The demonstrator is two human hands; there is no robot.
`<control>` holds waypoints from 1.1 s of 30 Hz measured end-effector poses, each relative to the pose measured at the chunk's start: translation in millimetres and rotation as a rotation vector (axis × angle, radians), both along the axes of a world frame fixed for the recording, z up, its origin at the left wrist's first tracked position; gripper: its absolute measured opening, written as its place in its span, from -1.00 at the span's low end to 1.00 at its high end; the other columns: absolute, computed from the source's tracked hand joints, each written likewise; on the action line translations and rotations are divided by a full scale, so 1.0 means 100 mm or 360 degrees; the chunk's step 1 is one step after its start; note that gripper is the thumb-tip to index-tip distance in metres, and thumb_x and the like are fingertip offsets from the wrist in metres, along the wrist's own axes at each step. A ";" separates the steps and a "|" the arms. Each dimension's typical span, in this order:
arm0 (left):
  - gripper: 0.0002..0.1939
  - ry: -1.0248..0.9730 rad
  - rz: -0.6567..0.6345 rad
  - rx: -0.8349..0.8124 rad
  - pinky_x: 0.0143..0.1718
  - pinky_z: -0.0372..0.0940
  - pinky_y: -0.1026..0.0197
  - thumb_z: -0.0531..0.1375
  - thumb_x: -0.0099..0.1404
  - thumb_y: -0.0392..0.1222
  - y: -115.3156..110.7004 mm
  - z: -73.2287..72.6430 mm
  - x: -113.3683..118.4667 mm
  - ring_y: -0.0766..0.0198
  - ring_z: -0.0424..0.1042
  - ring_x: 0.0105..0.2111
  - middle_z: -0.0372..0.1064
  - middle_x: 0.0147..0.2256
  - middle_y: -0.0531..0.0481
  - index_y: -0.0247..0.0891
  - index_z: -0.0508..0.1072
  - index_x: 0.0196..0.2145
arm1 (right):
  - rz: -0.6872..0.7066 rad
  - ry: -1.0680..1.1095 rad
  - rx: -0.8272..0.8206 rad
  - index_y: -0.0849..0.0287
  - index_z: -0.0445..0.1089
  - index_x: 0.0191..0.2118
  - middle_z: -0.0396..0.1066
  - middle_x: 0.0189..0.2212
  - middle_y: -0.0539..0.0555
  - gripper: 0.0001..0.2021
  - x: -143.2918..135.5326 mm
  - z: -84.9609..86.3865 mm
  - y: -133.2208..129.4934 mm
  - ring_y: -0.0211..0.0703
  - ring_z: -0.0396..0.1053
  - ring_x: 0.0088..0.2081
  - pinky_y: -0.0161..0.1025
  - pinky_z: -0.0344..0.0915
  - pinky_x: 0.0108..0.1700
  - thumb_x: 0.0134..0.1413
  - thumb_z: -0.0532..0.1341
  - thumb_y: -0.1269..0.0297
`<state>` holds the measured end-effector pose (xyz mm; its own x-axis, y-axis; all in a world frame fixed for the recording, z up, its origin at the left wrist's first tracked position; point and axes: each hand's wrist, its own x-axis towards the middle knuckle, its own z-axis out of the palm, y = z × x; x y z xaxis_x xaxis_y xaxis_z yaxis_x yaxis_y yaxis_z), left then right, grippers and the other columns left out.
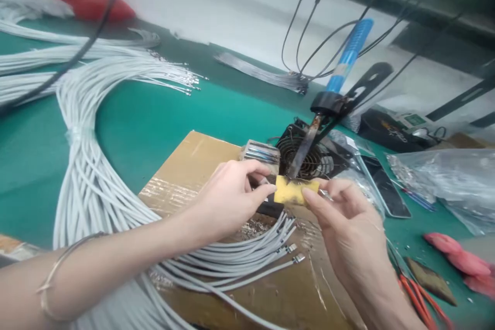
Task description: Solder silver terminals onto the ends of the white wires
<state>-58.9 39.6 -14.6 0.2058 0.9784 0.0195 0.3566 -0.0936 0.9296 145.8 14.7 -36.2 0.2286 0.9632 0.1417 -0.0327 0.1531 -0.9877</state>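
Observation:
A yellow sponge point(296, 191) with dark scorch marks lies between my hands, right under the tip of a blue-handled soldering iron point(350, 56) held in a stand. My right hand point(348, 221) pinches the sponge's right end between thumb and fingers. At its left end is my left hand point(228, 196), thumb and fingertips close together by the sponge's edge; what they hold, if anything, is too small to name. Below the hands, a bundle of grey cables point(232, 252) with small metal ends rests on a brown cardboard sheet point(193, 160).
More grey cables point(81, 113) curve over the green table point(143, 113) at the left. Behind the hands stands a small black fan point(305, 157). On the right are a phone point(384, 185), plastic bags point(444, 175) and orange-handled scissors point(417, 299). Dark wires hang overhead.

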 end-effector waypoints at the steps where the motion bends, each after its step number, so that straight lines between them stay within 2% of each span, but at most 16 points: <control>1: -0.77 -0.0032 -0.0001 0.0017 -0.55 0.14 0.24 0.34 0.32 -0.20 0.00 -0.01 0.01 0.26 0.34 -0.64 0.34 -0.69 0.16 -0.29 0.70 -0.10 | -0.0002 0.0001 0.0011 0.13 0.25 -0.39 0.49 -0.22 -0.06 -0.58 -0.02 0.01 0.00 -0.29 0.47 -0.20 -0.34 0.44 -0.13 -0.03 0.57 0.25; 4: -0.92 -0.0120 -0.0007 0.0085 -0.53 0.15 0.27 0.35 0.30 -0.28 -0.02 -0.02 0.01 0.34 0.25 -0.63 0.34 -0.65 0.17 -0.25 0.70 -0.29 | -0.0012 -0.0012 0.0070 0.12 0.28 -0.40 0.51 -0.21 -0.06 -0.61 -0.08 0.02 -0.03 -0.30 0.48 -0.19 -0.36 0.45 -0.13 0.00 0.56 0.30; 9: -0.83 -0.0153 -0.0080 0.0410 -0.49 0.18 0.33 0.27 0.31 -0.41 -0.13 -0.01 -0.02 0.43 0.27 -0.54 0.53 -0.44 0.15 -0.25 0.67 -0.27 | -0.0007 -0.0063 0.0176 0.11 0.28 -0.41 0.53 -0.24 -0.07 -0.64 -0.15 0.02 -0.14 -0.33 0.51 -0.20 -0.40 0.47 -0.12 0.05 0.53 0.37; 12: -0.82 -0.0098 -0.0095 0.0554 -0.50 0.18 0.35 0.27 0.26 -0.46 -0.17 0.00 -0.04 0.47 0.25 -0.56 0.49 -0.46 0.17 -0.28 0.66 -0.31 | 0.0001 -0.0111 0.0186 0.11 0.30 -0.41 0.54 -0.27 -0.08 -0.66 -0.19 0.04 -0.19 -0.36 0.52 -0.24 -0.45 0.48 -0.16 0.05 0.52 0.40; 15: -0.84 -0.0048 -0.0085 0.0525 -0.54 0.15 0.34 0.28 0.24 -0.44 -0.17 0.00 -0.03 0.47 0.20 -0.61 0.39 -0.54 0.21 -0.27 0.66 -0.34 | -0.0009 -0.0178 0.0192 0.12 0.31 -0.42 0.54 -0.31 -0.08 -0.66 -0.20 0.05 -0.22 -0.36 0.54 -0.28 -0.48 0.49 -0.20 0.03 0.53 0.39; 19: -0.87 -0.0039 -0.0047 0.0353 -0.59 0.11 0.34 0.29 0.23 -0.40 -0.12 -0.01 0.01 0.46 0.16 -0.65 0.28 -0.64 0.25 -0.26 0.65 -0.36 | -0.0044 -0.0301 0.0195 0.12 0.30 -0.44 0.56 -0.32 -0.07 -0.65 -0.17 0.05 -0.18 -0.35 0.56 -0.31 -0.50 0.51 -0.23 0.02 0.53 0.35; 23: -0.89 -0.0083 0.0056 0.0275 -0.59 0.12 0.34 0.30 0.24 -0.39 -0.07 -0.03 0.05 0.44 0.19 -0.62 0.33 -0.61 0.21 -0.28 0.65 -0.34 | -0.0157 -0.0446 0.0285 0.11 0.34 -0.40 0.56 -0.29 -0.03 -0.69 -0.19 0.05 -0.16 -0.30 0.58 -0.25 -0.47 0.53 -0.19 0.02 0.52 0.36; 26: -0.86 -0.0145 0.0053 0.0352 -0.55 0.16 0.33 0.28 0.27 -0.41 -0.07 -0.03 0.07 0.43 0.23 -0.59 0.48 -0.52 0.16 -0.29 0.66 -0.29 | -0.0245 -0.0563 0.0430 0.10 0.39 -0.36 0.58 -0.24 -0.02 -0.76 -0.27 0.08 -0.19 -0.30 0.58 -0.18 -0.47 0.51 -0.11 0.07 0.49 0.38; 30: -0.83 -0.0189 0.0047 0.0599 -0.50 0.20 0.29 0.27 0.32 -0.42 -0.10 -0.02 0.07 0.42 0.27 -0.55 0.59 -0.37 0.03 -0.35 0.69 -0.23 | -0.0247 -0.0672 0.0525 0.08 0.42 -0.34 0.61 -0.17 0.02 -0.81 -0.36 0.10 -0.26 -0.21 0.59 -0.15 -0.31 0.51 -0.02 0.14 0.45 0.36; 33: -0.81 -0.0154 -0.0006 0.0747 -0.50 0.19 0.28 0.26 0.32 -0.45 -0.10 -0.05 0.06 0.42 0.26 -0.55 0.57 -0.37 0.02 -0.38 0.70 -0.22 | -0.0251 -0.0734 0.0482 0.07 0.41 -0.39 0.61 -0.17 0.05 -0.79 -0.37 0.09 -0.29 -0.12 0.58 -0.12 -0.20 0.49 0.01 0.13 0.46 0.34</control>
